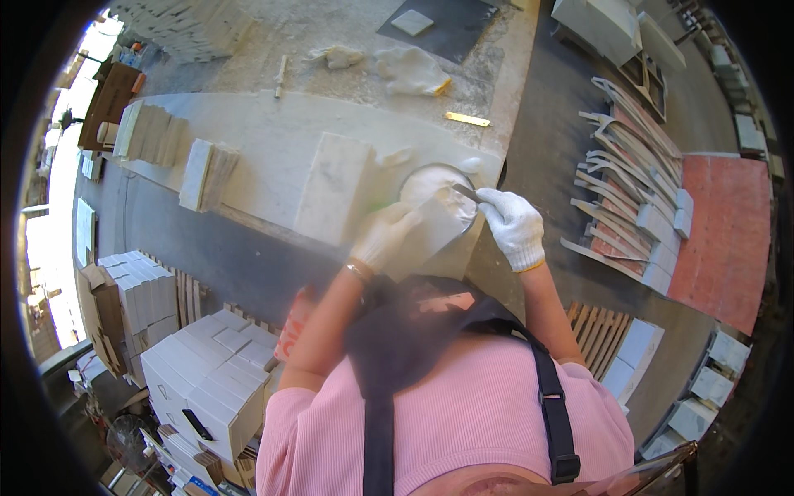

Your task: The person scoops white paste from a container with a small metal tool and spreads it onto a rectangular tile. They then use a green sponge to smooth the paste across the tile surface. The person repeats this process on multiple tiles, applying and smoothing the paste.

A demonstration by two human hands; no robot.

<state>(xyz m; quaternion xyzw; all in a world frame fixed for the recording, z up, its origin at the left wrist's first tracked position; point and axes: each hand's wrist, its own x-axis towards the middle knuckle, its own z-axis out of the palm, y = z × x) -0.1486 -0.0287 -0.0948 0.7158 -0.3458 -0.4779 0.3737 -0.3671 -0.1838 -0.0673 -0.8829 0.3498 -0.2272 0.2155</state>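
My left hand (385, 235), in a white knit glove, is closed on the edge of a pale rectangular tile (436, 230), blurred and held in front of a round bowl. White paste (433, 180) fills the bowl, partly hidden by the tile. In my gloved right hand (514, 229), the fingers grip a dark-bladed putty knife (466, 193), its blade over the right side of the paste. Left of my left hand, a white marbled slab (332, 183) lies on the dusty worktable (265, 124).
Upright tile stacks (198, 175) stand along the table's left part. Crumpled gloves (409, 71), a yellow strip (467, 120) and a dark board (438, 29) lie farther back. Curved pale strips (616, 178) rest on the right. White boxes (211, 372) are piled at lower left.
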